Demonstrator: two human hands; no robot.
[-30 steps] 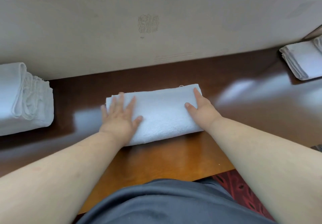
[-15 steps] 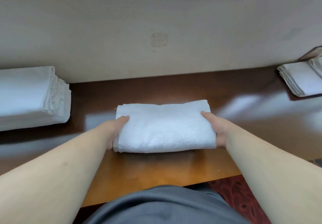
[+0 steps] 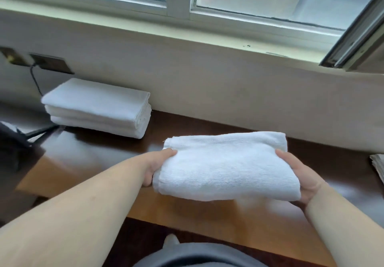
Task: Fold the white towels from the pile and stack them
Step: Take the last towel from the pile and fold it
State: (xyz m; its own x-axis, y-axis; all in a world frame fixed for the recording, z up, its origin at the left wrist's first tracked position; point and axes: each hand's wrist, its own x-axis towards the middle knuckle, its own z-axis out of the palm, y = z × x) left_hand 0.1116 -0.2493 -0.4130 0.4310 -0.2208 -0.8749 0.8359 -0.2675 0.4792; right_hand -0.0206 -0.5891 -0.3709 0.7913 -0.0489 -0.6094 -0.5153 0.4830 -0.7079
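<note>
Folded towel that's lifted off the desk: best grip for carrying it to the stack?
Grip the folded towel at its two short ends, coming in from either side, as the left hand and right hand do: thumbs on top, fingers beneath keep the layers together.

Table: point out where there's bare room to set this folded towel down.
Bare glossy wood lies on the table between the stack of folded towels by the wall and the folded towel that the left hand and right hand grip. The strip beneath the held towel looks free. The far left edge is crowded with dark clutter.
</note>
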